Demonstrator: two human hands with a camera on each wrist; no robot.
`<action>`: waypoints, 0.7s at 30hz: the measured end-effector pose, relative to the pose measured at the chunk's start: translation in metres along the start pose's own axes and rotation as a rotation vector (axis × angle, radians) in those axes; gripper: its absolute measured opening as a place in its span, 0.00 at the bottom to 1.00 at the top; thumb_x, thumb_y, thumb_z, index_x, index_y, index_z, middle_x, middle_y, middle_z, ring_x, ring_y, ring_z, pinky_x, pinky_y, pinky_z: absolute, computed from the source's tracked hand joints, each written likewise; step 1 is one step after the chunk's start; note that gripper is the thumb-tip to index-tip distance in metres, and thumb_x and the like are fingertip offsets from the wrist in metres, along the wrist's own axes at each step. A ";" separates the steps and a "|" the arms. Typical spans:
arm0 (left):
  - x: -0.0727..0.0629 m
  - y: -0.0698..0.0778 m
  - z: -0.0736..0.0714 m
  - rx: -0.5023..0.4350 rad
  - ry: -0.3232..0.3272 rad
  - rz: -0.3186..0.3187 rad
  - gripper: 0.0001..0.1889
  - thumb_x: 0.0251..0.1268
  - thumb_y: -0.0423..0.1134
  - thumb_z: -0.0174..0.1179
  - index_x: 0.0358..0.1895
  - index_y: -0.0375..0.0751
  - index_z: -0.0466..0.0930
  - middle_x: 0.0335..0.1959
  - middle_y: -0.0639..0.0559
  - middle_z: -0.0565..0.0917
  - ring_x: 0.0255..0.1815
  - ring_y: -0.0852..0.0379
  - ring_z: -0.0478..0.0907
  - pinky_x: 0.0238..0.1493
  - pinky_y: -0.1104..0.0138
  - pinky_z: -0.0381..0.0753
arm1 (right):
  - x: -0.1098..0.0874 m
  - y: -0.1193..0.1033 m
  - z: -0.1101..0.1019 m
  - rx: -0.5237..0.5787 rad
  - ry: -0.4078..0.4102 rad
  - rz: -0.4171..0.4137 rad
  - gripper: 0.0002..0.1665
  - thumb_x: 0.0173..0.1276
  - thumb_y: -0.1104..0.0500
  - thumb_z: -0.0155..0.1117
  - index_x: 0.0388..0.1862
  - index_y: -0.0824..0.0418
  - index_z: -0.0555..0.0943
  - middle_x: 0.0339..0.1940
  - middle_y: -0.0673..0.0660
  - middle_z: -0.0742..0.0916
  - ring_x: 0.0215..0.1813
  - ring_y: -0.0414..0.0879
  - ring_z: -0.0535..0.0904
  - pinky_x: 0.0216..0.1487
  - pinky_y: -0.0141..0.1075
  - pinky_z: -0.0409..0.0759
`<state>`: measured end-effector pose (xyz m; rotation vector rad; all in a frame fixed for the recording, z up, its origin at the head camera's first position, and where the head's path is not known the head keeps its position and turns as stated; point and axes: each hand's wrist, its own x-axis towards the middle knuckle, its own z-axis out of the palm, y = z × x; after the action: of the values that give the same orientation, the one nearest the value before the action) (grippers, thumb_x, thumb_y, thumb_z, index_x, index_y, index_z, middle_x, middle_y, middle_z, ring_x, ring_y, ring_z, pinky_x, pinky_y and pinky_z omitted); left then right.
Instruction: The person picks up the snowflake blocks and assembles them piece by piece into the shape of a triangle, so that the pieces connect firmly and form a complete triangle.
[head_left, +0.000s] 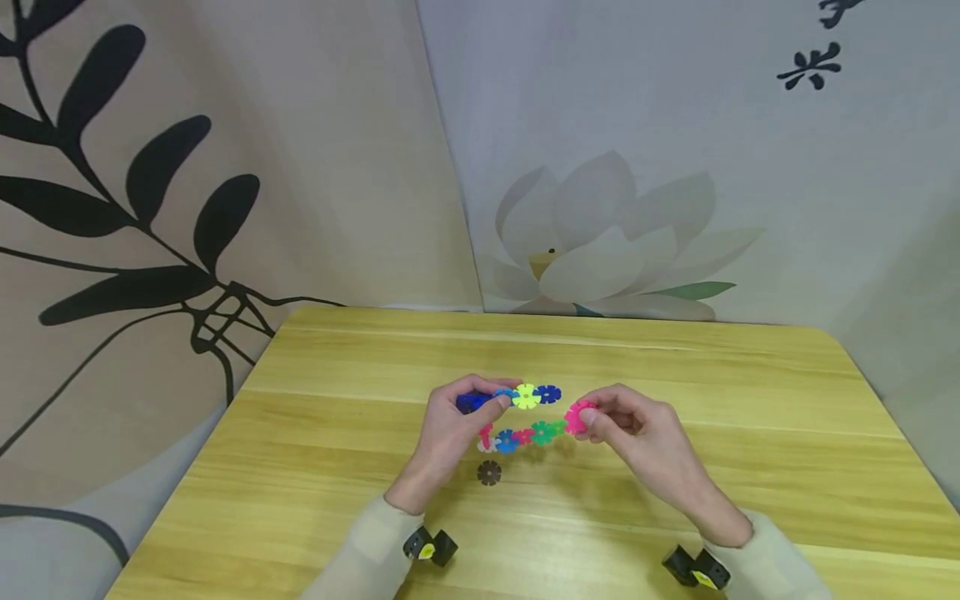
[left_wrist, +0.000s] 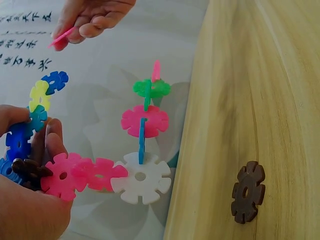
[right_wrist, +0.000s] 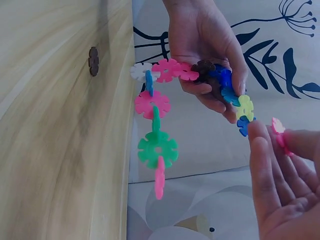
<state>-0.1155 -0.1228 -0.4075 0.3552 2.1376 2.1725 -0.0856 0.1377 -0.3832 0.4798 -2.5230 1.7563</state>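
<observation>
My left hand [head_left: 450, 429] grips a chain of interlocking snowflake discs near its middle, around the dark blue and brown discs. One end runs through a yellow disc [head_left: 526, 396] to a blue disc [head_left: 550, 394]. The other branch passes two pink discs and a white disc [left_wrist: 141, 178], then hangs through blue, pink and green discs [right_wrist: 158, 150] to a pink end disc [right_wrist: 159, 178]. My right hand [head_left: 645, 433] pinches a separate pink snowflake disc [right_wrist: 278, 131] between thumb and fingers. In the right wrist view, this disc is close to the blue end disc [right_wrist: 245, 126], with a gap between them.
A loose brown snowflake disc [head_left: 489, 473] lies on the wooden table [head_left: 315, 467], below the chain in the head view. Behind the table's far edge stands a pale wall [head_left: 360, 167] with printed plants and a flower.
</observation>
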 end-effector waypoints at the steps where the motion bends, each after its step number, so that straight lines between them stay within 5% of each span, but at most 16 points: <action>1: 0.000 0.000 0.000 -0.001 -0.003 0.001 0.06 0.72 0.36 0.65 0.44 0.36 0.85 0.56 0.50 0.88 0.63 0.47 0.80 0.60 0.56 0.81 | 0.001 -0.001 0.001 0.007 0.006 0.010 0.07 0.77 0.60 0.64 0.49 0.62 0.84 0.36 0.51 0.90 0.35 0.45 0.89 0.40 0.38 0.89; 21: -0.005 -0.002 0.004 0.012 -0.031 0.042 0.06 0.72 0.36 0.65 0.43 0.35 0.85 0.57 0.50 0.87 0.61 0.49 0.82 0.59 0.61 0.83 | 0.013 0.003 0.003 0.013 0.065 0.059 0.17 0.79 0.58 0.63 0.60 0.66 0.77 0.33 0.53 0.90 0.33 0.52 0.89 0.40 0.44 0.89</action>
<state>-0.1098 -0.1196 -0.4101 0.4358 2.1470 2.1619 -0.0979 0.1328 -0.3841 0.3471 -2.5080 1.7782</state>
